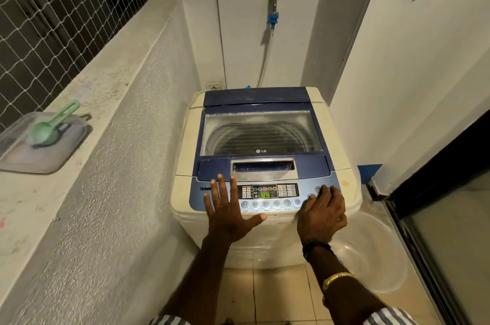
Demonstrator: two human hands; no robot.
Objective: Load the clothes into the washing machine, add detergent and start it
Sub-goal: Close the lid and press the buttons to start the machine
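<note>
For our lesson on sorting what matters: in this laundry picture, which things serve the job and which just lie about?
Job: white-and-blue top-loading washing machine, its lit control panel, left hand, right hand, green plastic scoop, probably for detergent.
Lying about: clear flat plastic lid, clear round plastic basin.

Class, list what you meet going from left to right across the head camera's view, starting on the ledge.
green scoop → left hand → lit display → right hand → clear basin → glass door
</note>
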